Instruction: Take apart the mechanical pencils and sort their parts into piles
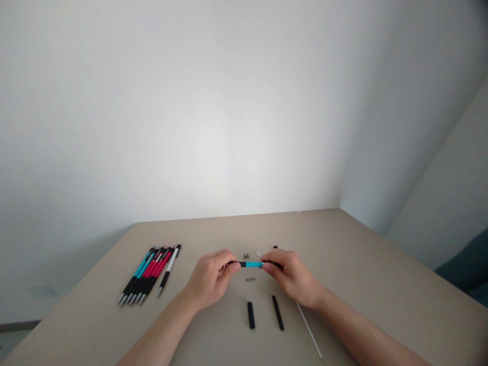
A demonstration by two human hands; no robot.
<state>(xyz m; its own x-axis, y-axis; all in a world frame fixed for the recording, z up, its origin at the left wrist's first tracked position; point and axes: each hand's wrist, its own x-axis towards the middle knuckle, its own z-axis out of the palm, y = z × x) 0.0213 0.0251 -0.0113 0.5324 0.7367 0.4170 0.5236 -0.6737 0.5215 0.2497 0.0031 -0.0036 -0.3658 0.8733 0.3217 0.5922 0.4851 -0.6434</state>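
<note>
Between my two hands a blue and black pen (253, 264) is held level above the table. My left hand (213, 277) is closed on its black grip end, and my right hand (290, 274) pinches the other end. The fingers hide both tips of the pen. Just behind it lie small metal cone tips (246, 255). Small springs (250, 279) rest in front of it. Nearer to me are a short black grip (250, 315) and a longer thin black piece (278, 312). A thin white refill (310, 333) lies partly under my right hand.
At the left of the beige table (213, 234) several blue and red pens (143, 274) lie side by side, with a white pen (169, 269) next to them. A white wall (229, 112) stands behind the table. Dark blue cloth (467, 262) shows at the right edge.
</note>
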